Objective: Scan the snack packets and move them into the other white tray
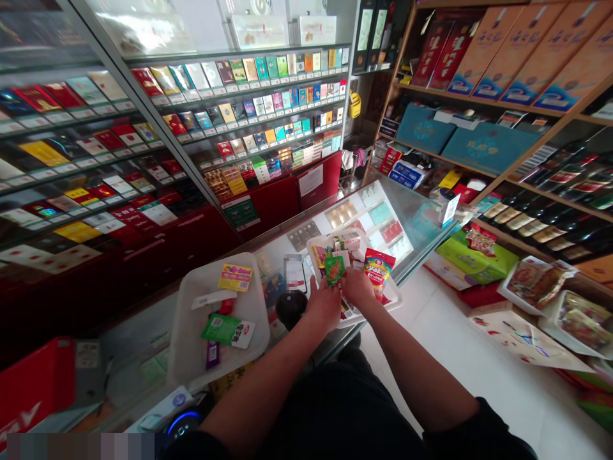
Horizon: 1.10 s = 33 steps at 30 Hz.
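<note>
While a green packet (334, 269) is being gripped by left hand (324, 306) and right hand (357, 289), many are being left in the tray (393, 298), several in the tub (261, 313) left of it.

Uneven light left the dark red cabinet panels (119, 271) dim, while white glare washed over the clear glass display front (148, 29). The glossy white floor (412, 338) shone brightly; the bare left hand (325, 305) and bare right hand (358, 287) sat in moderate light. Wide-angle distortion stretched the tall orange cartons (488, 48), and pixelation masked the bottom-left corner.
</note>
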Motion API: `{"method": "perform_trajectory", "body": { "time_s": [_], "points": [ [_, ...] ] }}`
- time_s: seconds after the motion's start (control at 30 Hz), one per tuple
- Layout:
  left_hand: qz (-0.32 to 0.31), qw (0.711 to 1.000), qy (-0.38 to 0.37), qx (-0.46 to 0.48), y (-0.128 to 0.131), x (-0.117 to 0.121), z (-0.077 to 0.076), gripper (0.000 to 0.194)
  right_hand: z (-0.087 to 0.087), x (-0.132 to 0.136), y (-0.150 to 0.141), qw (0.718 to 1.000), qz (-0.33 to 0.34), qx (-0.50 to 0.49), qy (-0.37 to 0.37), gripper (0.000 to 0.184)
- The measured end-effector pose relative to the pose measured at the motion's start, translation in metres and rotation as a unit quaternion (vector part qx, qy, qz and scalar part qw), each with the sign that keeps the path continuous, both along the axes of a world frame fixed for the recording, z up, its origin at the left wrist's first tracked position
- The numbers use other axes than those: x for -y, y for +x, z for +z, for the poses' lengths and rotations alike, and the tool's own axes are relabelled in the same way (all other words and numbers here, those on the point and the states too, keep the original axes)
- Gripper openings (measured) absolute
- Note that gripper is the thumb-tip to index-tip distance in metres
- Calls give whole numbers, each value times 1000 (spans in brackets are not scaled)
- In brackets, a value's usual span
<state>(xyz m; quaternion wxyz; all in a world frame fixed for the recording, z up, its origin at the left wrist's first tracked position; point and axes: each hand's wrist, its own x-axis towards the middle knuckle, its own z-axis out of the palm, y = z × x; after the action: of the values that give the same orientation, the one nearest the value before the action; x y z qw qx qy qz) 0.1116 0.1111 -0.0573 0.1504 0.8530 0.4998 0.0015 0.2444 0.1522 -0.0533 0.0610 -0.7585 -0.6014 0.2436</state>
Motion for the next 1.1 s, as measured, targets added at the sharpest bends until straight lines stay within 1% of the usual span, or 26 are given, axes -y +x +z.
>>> {"method": "perform_trajectory", "body": {
  "time_s": [0.1, 0.2, 0.3, 0.37, 0.43, 0.5, 0.57, 0.67, 0.73, 0.8, 0.87, 0.93, 1.03, 1.1],
  "points": [
    [7, 1000, 0, 5, -3, 0, 1, 52, 2, -3, 4, 998, -3, -33, 47, 17],
    [10, 1000, 5, 13, -6, -1, 4, 50, 9, -6, 10, 993, -19, -73, 95, 13],
    [23, 999, 22, 25, -9, -3, 10, 45, 18, -8, 15, 986, -52, -114, 114, 8],
    [31, 998, 48, 32, -10, -5, 16, 38, 22, -9, 19, 977, -81, -157, 118, 5],
    [40, 995, 82, 40, -13, -9, 24, 31, 24, -11, 21, 958, -115, -238, 110, 3],
    [48, 992, 111, 48, -15, -13, 32, 25, 25, -12, 21, 924, -153, -339, 88, 4],
    [52, 989, 130, 54, -19, -16, 39, 20, 26, -14, 20, 888, -184, -416, 64, 6],
    [46, 985, 154, 67, -26, -19, 46, 17, 29, -15, 18, 852, -210, -479, 42, 12],
    [40, 982, 166, 80, -30, -21, 48, 17, 30, -15, 16, 835, -219, -504, 31, 18],
    [41, 980, 170, 94, -35, -22, 50, 17, 31, -14, 15, 822, -220, -526, 20, 20],
    [51, 978, 169, 106, -40, -24, 51, 16, 31, -14, 13, 814, -206, -543, 13, 13],
    [65, 976, 170, 122, -45, -26, 52, 17, 31, -14, 11, 814, -185, -551, 8, 6],
    [93, 968, 169, 157, -54, -30, 54, 21, 31, -13, 9, 826, -146, -545, 3, 6],
    [119, 964, 155, 178, -59, -33, 56, 23, 30, -12, 9, 839, -110, -532, 8, 7]
  ]
}}
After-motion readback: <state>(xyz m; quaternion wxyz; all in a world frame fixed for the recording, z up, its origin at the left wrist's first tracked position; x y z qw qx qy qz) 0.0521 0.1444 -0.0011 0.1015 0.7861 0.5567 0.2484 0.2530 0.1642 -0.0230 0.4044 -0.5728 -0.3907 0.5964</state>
